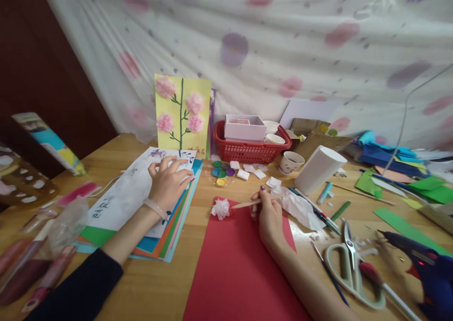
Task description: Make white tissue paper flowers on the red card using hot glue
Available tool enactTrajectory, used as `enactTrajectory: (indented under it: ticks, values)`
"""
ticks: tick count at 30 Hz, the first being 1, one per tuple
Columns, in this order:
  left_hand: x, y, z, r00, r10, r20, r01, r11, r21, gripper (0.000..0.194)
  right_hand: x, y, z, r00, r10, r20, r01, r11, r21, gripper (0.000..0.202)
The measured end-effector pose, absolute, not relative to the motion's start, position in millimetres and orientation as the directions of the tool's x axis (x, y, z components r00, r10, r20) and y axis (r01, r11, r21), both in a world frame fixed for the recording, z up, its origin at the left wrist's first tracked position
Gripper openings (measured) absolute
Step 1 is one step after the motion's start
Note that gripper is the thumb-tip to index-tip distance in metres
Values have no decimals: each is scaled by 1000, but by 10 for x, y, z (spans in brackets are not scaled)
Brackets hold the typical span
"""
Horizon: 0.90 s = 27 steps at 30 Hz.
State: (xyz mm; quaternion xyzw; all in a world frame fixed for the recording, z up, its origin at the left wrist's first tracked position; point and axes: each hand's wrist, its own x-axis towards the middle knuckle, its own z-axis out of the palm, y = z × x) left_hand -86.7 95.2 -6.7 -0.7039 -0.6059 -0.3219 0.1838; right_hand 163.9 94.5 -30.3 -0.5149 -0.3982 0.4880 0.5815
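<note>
Right hand pinches a wooden stick, its tip beside a white flower on red card; the spread left hand is over stacked sheets.

Pale flower-patterned curtain behind a light wooden table.

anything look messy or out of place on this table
Nothing looks clearly spilled or broken, just untidy: the white sheet by the right hand is crumpled, unlike the flat red paper, and tiny white scraps lie strewn near the scissors.
</note>
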Motion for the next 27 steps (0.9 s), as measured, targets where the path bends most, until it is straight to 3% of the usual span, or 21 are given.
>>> enactTrajectory:
  ticks: [2, 6, 8, 11, 13, 16, 21, 23, 27]
  values:
    - [-846, 929, -70, 31, 690, 723, 961, -220, 169, 16, 1639, 940, -290, 206, 977, -47, -158, -14, -987, 44]
    - [-837, 863, -9, -81, 597, 798, 918, -268, 293, 15, 1647, 942, -295, 193, 981, -31, -144, -3, -990, 45]
    - [-860, 871, -9, -57, 634, 771, 934, -239, 267, 13, 1650, 946, -308, 191, 981, -32, -131, -7, -991, 45]
    - [-897, 922, -78, 73, 760, 646, 975, -191, 114, 25, 1652, 954, -332, 170, 985, -34, -137, -11, -990, 46]
    - [-900, 952, -134, 110, 813, 572, 982, -177, 63, 21, 1650, 960, -343, 154, 988, -26, -143, -3, -990, 46]
    - [-861, 964, -168, 89, 836, 542, 982, -165, 92, 12, 1643, 965, -342, 156, 987, -22, -134, -1, -991, 47]
    - [-785, 952, -181, 71, 874, 480, 988, -127, 84, 20, 1629, 960, -318, 157, 988, -3, -109, 14, -994, 50]
    - [-785, 949, -206, 37, 891, 453, 992, -87, 91, 15, 1628, 957, -315, 147, 989, 9, -109, 25, -994, 50]
    - [-808, 929, -223, -39, 881, 472, 980, -58, 190, 8, 1631, 956, -314, 138, 990, 13, -133, 32, -991, 49]
